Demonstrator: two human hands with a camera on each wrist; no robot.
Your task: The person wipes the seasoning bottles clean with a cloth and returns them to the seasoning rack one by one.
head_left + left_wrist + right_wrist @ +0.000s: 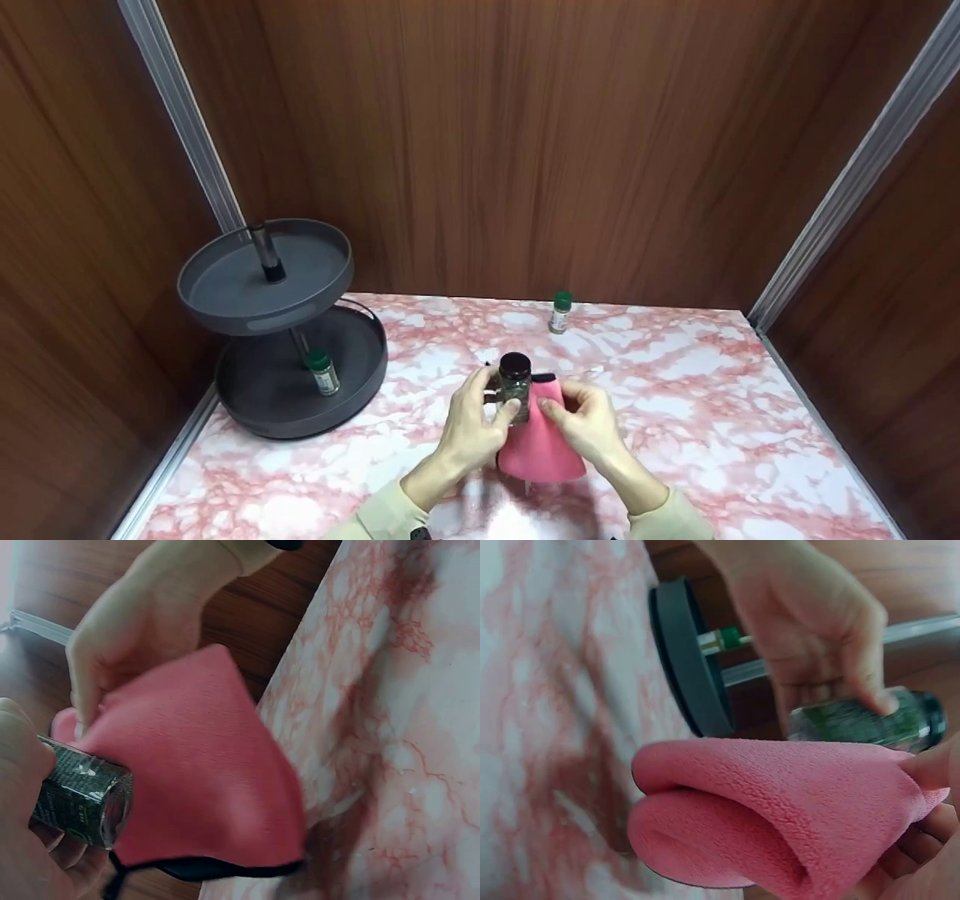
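My left hand (475,420) grips a square-sided glass spice jar (514,394) with a black lid, its dark green contents showing through in the right wrist view. Beside it, my right hand (591,420) pinches a pink fleecy cloth (541,450) near its top. The cloth (780,802) hangs in folds below the fingers and has a dark edging, seen along one side in the left wrist view. Jar (82,791) and cloth overlap in that view, held above the table. Part of the jar is hidden behind the left fingers.
On the left stands a dark grey two-tier round tray (300,424); a green-capped spice jar (324,375) sits on its lower tier. Another green-capped jar (559,315) stands at the back of the pink marbled table (697,435). Wood-patterned panels (480,150) enclose the table.
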